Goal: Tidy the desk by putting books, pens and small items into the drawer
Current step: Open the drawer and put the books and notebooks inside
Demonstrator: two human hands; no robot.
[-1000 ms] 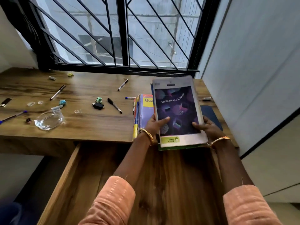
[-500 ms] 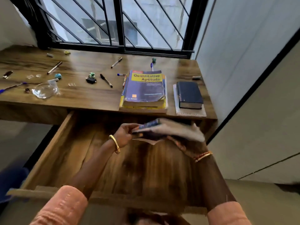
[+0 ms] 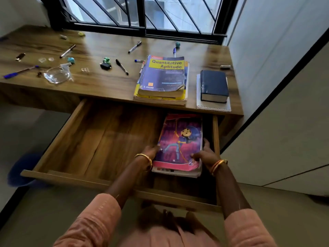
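Note:
A small stack of thin books, a pink and purple cartoon cover on top, lies in the right end of the open wooden drawer. My left hand holds its left edge and my right hand holds its right edge with the thumb on the cover. On the desk above stand a "Quantitative Aptitude" book stack and a dark blue book on a spiral notebook. Several pens, such as a black pen, lie scattered.
A glass dish, a blue pen, small erasers and clips lie on the desk's left half. A barred window runs behind the desk and a white wall closes the right side. The drawer's left part is bare wood.
My hands carried the thin books off the desk, turned them over and lowered them into the drawer's right end. My view tipped downward.

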